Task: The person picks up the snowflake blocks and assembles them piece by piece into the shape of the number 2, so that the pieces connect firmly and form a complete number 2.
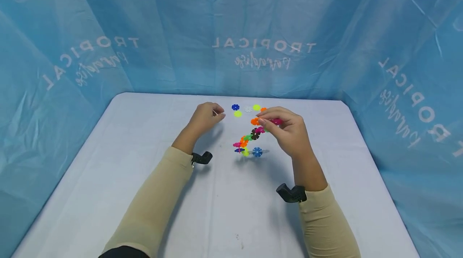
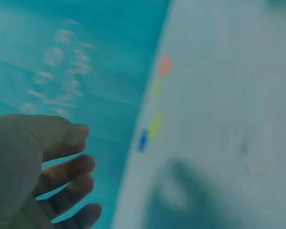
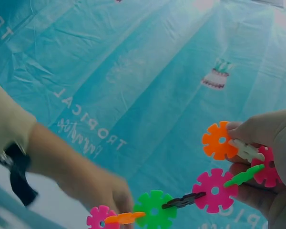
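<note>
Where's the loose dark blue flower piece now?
In the head view, the dark blue piece lies near the far edge of the table, right of the left hand, with a yellow piece just on its near side.

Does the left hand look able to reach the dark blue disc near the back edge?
Probably yes: the dark blue disc lies close to the left hand, with no piece between them.
</note>
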Demonstrator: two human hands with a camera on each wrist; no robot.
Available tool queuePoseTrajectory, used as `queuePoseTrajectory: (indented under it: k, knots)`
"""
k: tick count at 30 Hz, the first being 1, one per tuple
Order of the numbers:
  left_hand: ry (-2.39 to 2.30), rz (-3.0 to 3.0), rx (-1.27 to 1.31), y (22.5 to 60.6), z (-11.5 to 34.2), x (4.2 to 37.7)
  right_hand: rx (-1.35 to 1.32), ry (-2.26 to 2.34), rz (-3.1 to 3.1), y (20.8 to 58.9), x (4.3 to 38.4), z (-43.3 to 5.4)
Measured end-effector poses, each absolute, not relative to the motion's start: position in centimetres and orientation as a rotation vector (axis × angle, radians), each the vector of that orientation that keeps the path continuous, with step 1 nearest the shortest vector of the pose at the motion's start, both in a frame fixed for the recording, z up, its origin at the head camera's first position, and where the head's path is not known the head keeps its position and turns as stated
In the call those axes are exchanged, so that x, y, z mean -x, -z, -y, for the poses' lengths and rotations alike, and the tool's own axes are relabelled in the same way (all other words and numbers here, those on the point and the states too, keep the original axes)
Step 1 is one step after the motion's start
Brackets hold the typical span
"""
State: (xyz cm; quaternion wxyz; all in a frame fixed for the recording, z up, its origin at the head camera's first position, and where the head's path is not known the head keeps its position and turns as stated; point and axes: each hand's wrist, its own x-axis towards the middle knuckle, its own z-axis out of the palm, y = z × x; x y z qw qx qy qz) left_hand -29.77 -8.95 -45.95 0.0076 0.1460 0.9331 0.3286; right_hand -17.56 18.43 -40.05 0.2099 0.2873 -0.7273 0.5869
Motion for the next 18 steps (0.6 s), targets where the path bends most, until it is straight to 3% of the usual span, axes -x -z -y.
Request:
queuePoseTrajectory:
  k: [9, 18]
  knots:
    - [-0.708, -2.864, -0.317, 49.8, 4.4, 35.2, -0.807, -1.675, 2.006, 38.8, 16.7, -18.1]
    - [-0.799, -2.775, -0.055, 49.4, 1.7, 36.2, -0.819, -1.68, 1.995, 39.0, 17.0, -18.4]
